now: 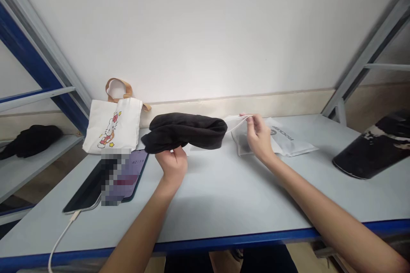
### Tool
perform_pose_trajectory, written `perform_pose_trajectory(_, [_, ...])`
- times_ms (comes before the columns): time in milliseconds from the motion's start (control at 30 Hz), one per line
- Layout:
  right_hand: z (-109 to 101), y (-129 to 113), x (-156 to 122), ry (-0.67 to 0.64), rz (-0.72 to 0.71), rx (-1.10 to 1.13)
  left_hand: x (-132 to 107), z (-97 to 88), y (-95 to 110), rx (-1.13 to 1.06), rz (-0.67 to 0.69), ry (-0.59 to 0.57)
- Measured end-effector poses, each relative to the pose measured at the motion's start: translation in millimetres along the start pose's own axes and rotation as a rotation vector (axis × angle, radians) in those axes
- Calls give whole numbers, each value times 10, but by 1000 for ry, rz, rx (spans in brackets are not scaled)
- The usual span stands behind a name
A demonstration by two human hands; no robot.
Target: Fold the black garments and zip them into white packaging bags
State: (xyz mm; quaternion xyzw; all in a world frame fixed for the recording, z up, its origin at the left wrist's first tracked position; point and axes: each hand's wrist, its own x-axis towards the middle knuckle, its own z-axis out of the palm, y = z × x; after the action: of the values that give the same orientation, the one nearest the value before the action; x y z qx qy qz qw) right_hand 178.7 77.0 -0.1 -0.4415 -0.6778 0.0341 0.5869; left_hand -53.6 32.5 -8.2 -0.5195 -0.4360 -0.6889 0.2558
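My left hand (173, 164) is closed on a folded black cloth (185, 131), holding it just above the grey tabletop (224, 192) near the back wall. Right beside the cloth's right end, my right hand (258, 136) pinches the open edge of a clear plastic bag (237, 123). The bag belongs to a small pile of clear printed bags (288, 140) lying on the table behind that hand.
A white tote bag with a cartoon print (112, 126) stands at the back left. A phone on a white cable (96, 185) lies in front of it. A dark bundle (374, 147) rests at the right edge, and black cloth (30, 138) lies on the left shelf.
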Motion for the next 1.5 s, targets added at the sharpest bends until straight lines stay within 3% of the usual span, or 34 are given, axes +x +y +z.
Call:
perform_pose_trajectory(67, [74,139,-28,-171,-21,-20,46,-10,-25,43,69,-102])
perform_pose_trajectory(133, [126,236,-65,-318,-49,-47,54,-15,16,21,182,-315])
perform_pose_trajectory(200, [128,254,-88,-379,-73,-54,22,-14,106,-33,273,-543])
perform_pose_trajectory(267, [80,176,-83,-395,-84,-56,-27,-6,201,-50,263,-691])
perform_pose_trajectory(333, [10,21,-56,-315,-50,-21,-68,12,254,-31,128,-753])
perform_pose_trajectory(433, [-74,-250,-18,-118,22,132,-91,57,232,-80,-180,-810])
perform_pose_trajectory(467, [-87,-324,-19,-119,35,180,-94,73,208,-132,-277,-850])
perform_pose_trajectory(533, [-83,-421,-48,-283,40,205,-105,99,158,-237,-415,-950])
perform_pose_trajectory(633, [-6,-428,-150,-628,-33,100,-143,111,112,-298,-513,-1104])
perform_pose_trajectory(733, [109,-346,-258,-761,-134,-56,-169,87,93,-288,-582,-1223])
perform_pose_trajectory(833, [198,-298,-315,-819,-94,-198,-151,59,76,-224,-608,-1226])
perform_pose_trajectory(967, [259,-327,-335,-854,20,-250,-102,69,58,-207,-611,-1066])
perform_pose_trajectory(1067, [287,-338,-340,-775,99,-122,-90,107,39,-328,-714,-984])
perform_pose_trajectory(1233, [297,-292,-300,-685,226,110,-108,158,-7,-487,-836,-961])
perform_pose_trajectory(1333, [199,-293,-197,-722,320,278,-116,143,-15,-478,-839,-1036])
perform_pose_trajectory(1500, [-200,-246,100,-662,763,961,-95,46,3,-343,-642,-1289])
